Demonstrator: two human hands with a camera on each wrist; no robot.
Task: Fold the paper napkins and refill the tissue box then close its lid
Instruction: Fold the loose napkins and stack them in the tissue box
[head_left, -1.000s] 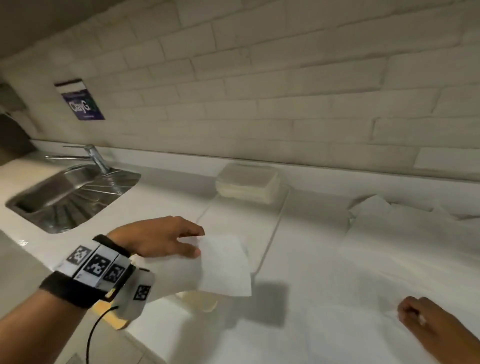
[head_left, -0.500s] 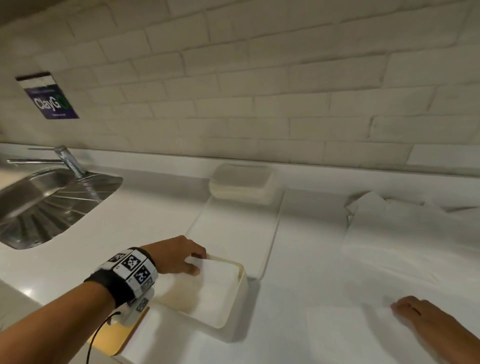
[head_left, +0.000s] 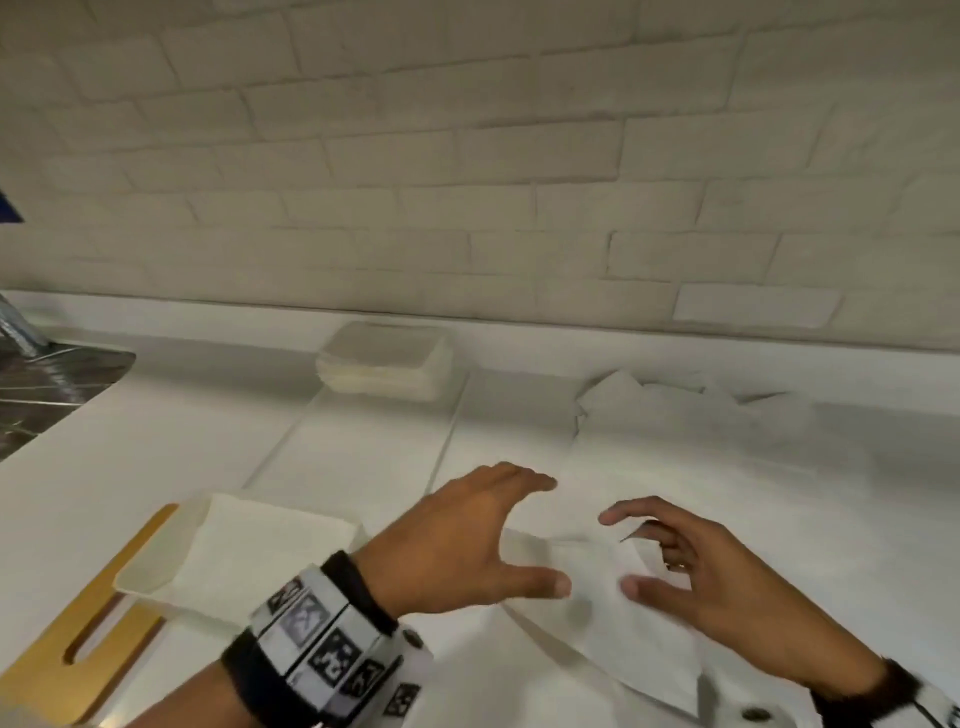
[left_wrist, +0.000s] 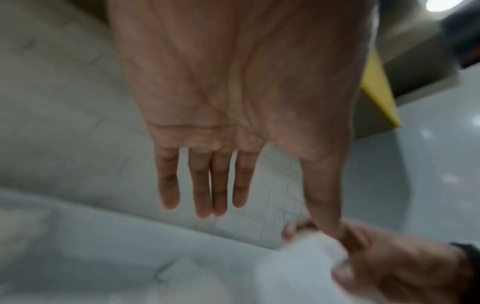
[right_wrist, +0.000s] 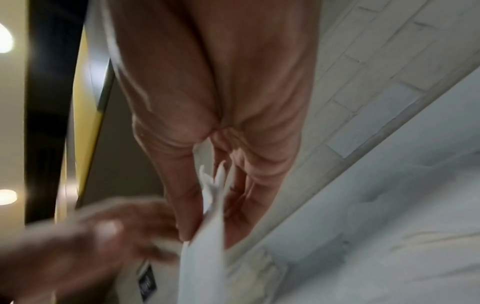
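The open cream tissue box sits at the lower left with a folded white napkin inside. Its yellow wooden lid, which has a slot, lies beside the box on the left. My right hand pinches a loose white napkin between thumb and fingers; the right wrist view shows the napkin in that pinch. My left hand hovers just left of it with straight, spread fingers, its thumb against the napkin's edge.
A pile of unfolded napkins lies at the right against the brick wall. A stack of white napkins sits at the back on a flat white board. The steel sink is at the far left.
My left hand set the folded napkin into the box, let go, and moved right to the loose napkin. My right hand lifted that napkin's edge off the counter.
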